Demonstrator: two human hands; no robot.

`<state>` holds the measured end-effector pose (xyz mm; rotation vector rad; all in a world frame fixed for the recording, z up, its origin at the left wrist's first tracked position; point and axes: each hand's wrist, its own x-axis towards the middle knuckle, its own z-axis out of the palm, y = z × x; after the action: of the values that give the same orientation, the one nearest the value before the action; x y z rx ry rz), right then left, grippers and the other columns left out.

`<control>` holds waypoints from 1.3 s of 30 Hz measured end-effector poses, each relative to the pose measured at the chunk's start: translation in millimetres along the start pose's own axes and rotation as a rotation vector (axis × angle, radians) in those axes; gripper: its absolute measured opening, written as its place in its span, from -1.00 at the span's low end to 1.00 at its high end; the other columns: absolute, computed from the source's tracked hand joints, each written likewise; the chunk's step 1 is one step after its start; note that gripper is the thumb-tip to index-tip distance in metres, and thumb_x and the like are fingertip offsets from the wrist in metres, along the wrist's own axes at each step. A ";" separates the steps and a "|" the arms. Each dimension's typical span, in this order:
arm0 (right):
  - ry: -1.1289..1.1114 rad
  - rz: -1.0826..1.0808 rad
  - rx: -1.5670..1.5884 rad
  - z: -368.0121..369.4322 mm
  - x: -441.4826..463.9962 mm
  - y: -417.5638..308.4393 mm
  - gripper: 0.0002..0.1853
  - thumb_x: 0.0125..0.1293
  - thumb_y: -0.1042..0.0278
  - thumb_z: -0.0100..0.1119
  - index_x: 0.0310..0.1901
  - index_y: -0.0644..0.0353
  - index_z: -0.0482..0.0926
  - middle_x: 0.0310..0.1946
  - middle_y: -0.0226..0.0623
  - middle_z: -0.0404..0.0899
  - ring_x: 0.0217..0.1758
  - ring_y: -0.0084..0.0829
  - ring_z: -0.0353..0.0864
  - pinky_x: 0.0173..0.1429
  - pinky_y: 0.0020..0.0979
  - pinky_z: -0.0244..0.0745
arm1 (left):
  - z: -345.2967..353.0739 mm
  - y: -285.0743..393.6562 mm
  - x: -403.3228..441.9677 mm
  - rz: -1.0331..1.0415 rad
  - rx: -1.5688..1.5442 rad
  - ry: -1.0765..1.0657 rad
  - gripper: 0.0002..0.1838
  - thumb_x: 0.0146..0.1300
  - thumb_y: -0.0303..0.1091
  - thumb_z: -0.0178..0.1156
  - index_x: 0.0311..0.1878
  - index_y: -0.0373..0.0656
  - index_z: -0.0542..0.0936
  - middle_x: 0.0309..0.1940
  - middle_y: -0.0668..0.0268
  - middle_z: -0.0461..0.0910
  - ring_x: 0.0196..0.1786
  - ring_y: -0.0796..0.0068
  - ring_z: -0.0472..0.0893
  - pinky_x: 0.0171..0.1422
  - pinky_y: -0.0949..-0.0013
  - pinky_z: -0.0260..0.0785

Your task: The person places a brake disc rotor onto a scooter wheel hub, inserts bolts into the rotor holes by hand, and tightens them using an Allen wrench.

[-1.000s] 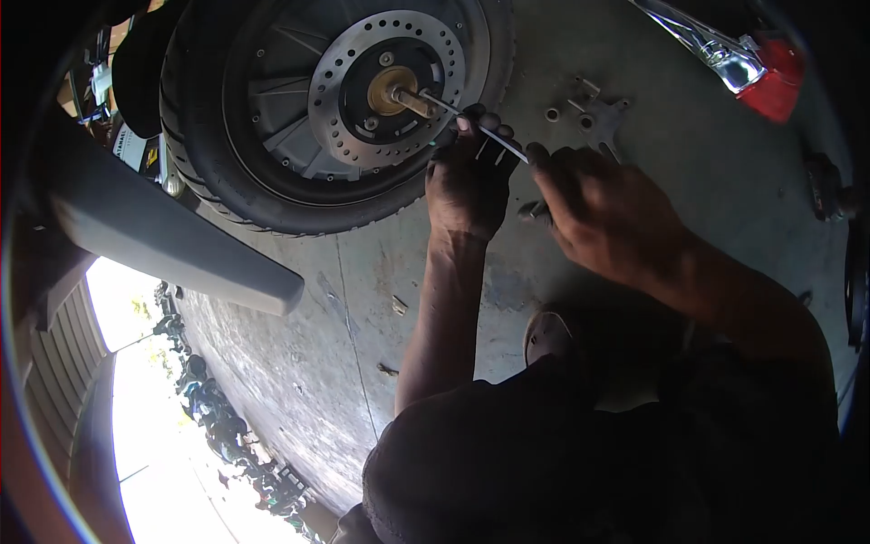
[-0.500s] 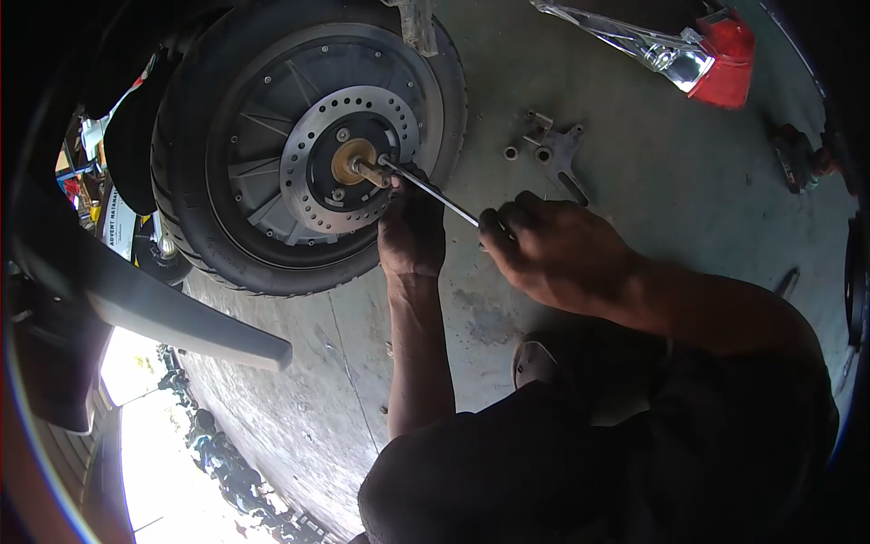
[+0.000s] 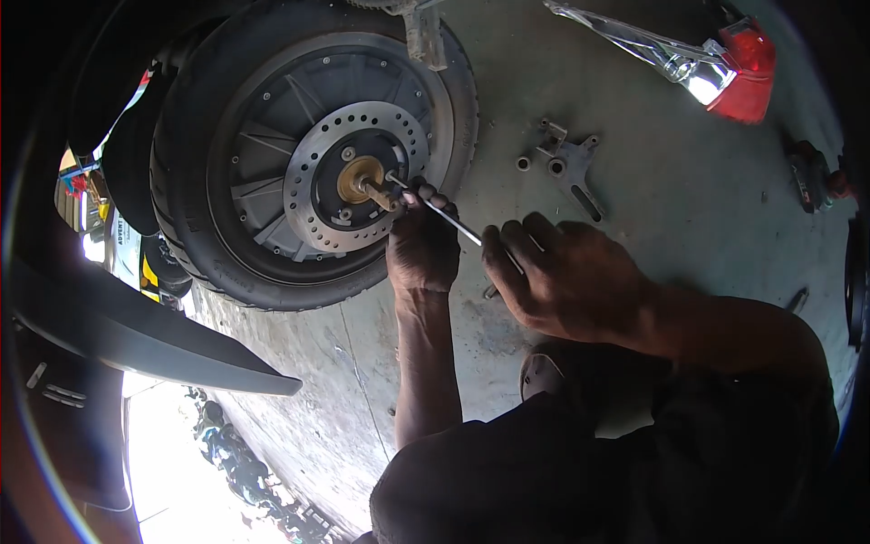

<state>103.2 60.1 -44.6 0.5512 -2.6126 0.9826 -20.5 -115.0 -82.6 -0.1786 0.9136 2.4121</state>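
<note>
A wheel [image 3: 199,181] with a black tyre and a drilled brake disc [image 3: 304,195] stands at the upper left, a brass-coloured hub centre [image 3: 352,177] in its middle. My left hand [image 3: 424,240] is just below the hub, fingers curled around the front part of a thin metal rod [image 3: 450,219] near the axle end [image 3: 378,195]. The rod's tip is close to the disc's lower right inner edge. My right hand [image 3: 562,276] grips the rod's other end, whose handle is hidden in the fingers.
A metal bracket [image 3: 571,168] and a small ring [image 3: 523,164] lie on the floor right of the wheel. Farther off are a red and clear lamp [image 3: 748,72] and a dark tool [image 3: 809,177]. A grey curved panel [image 3: 181,349] juts in from the left.
The view has shifted, so the wheel appears lower and further left than a second ago. Both hands have come nearer the hub with the rod, and the grey panel has swung lower.
</note>
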 end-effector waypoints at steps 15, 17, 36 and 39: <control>0.206 -0.075 -0.046 2.1 17.2 1.7 -0.65 0.31 0.24 0.14 -0.08 0.41 0.53 -0.52 -0.19 0.56 -0.54 -0.38 0.55 -0.42 -0.37 0.43 | 7.3 -1.4 -0.1 0.021 0.136 0.159 -0.85 0.33 -0.22 0.25 -0.19 -0.04 0.55 -0.38 0.41 0.51 -0.23 0.49 0.51 -0.04 0.36 0.34; 0.025 0.025 -0.057 7.6 18.5 -2.6 -0.54 0.22 0.33 0.14 0.08 0.50 0.44 -0.56 -0.21 0.58 -0.57 -0.34 0.60 -0.47 -0.34 0.49 | 10.2 -2.1 -2.2 -0.004 0.128 0.168 -0.86 0.36 -0.23 0.22 -0.18 -0.06 0.53 -0.36 0.39 0.52 -0.23 0.48 0.51 -0.05 0.33 0.37; -0.180 -0.119 -0.173 8.9 29.9 -32.2 -0.48 0.22 0.44 0.11 0.21 0.50 0.37 -0.70 -0.29 0.44 -0.72 -0.41 0.50 -0.61 -0.36 0.42 | 5.5 21.0 -40.8 0.209 0.124 0.122 -0.82 0.34 -0.22 0.24 -0.17 -0.13 0.59 -0.35 0.32 0.60 -0.28 0.43 0.59 -0.11 0.34 0.45; -0.222 -0.190 -0.418 9.2 30.6 -38.8 -0.47 0.20 0.45 0.11 0.21 0.49 0.38 -0.71 -0.32 0.43 -0.73 -0.47 0.48 -0.63 -0.38 0.39 | 2.4 19.0 -41.9 0.176 0.031 0.097 -0.80 0.37 -0.21 0.19 -0.11 -0.13 0.57 -0.34 0.34 0.60 -0.29 0.43 0.59 -0.11 0.35 0.45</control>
<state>92.4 19.4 -17.2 0.8132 -2.7774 0.3161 4.7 -143.9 -57.1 -0.2139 1.0491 2.5675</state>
